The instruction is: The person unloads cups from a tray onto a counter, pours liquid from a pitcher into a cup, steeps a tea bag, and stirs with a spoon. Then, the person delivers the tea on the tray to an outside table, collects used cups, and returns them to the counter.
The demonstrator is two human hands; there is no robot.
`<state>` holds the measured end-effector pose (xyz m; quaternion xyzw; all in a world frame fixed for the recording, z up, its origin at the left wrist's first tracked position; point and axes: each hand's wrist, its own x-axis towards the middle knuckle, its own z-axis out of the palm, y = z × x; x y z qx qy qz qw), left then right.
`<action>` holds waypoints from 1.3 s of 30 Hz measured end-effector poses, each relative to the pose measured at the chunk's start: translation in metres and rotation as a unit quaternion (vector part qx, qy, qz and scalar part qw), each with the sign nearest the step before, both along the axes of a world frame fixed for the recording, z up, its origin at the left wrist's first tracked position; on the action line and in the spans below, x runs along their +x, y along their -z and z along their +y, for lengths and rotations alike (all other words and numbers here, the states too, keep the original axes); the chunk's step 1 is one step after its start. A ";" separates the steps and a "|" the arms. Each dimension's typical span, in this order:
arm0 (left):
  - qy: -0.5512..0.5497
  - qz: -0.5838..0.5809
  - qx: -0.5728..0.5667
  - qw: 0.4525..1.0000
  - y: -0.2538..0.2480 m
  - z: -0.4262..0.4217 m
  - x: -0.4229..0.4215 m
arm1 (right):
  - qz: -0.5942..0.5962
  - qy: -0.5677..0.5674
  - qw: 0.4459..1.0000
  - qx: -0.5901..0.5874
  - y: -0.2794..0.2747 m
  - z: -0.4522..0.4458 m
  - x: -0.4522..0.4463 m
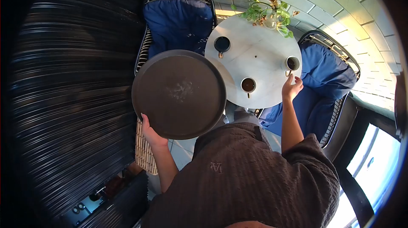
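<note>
My left hand (153, 134) grips the near left rim of a round dark brown serving tray (178, 96), its thumb on top and the other fingers hidden underneath. The tray is bare apart from a pale scuffed patch. At the table's right edge, my right hand (292, 88) is beside a white mug (293, 63) of dark drink, one fingertip at its handle and the fingers apart. Whether that fingertip touches the handle is hard to see. A second white mug (248, 85) with brown drink stands near the front, and a dark mug (222, 44) stands at the left.
The mugs stand on a round white marble-look table (267, 49). A glass vase with a green plant (270, 18) is at its back edge by the tiled wall. Chairs with blue cushions flank it, one at left (178, 22) and one at right (325, 71). Black ribbed panelling (80, 79) fills the left.
</note>
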<state>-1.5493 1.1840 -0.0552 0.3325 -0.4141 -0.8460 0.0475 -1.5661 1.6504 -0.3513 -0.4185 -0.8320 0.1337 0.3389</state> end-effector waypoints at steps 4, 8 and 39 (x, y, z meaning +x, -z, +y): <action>-0.013 -0.004 -0.003 1.000 0.003 -0.009 0.008 | 0.059 -0.181 0.947 -0.260 -0.072 -0.075 -0.028; -0.033 -0.019 0.009 0.999 0.008 -0.032 0.016 | 0.021 -0.332 0.820 -0.466 -0.090 -0.164 -0.080; 0.080 -0.080 0.042 0.993 0.078 -0.241 -0.012 | 0.073 -0.206 0.656 -0.722 -0.005 -0.272 -0.146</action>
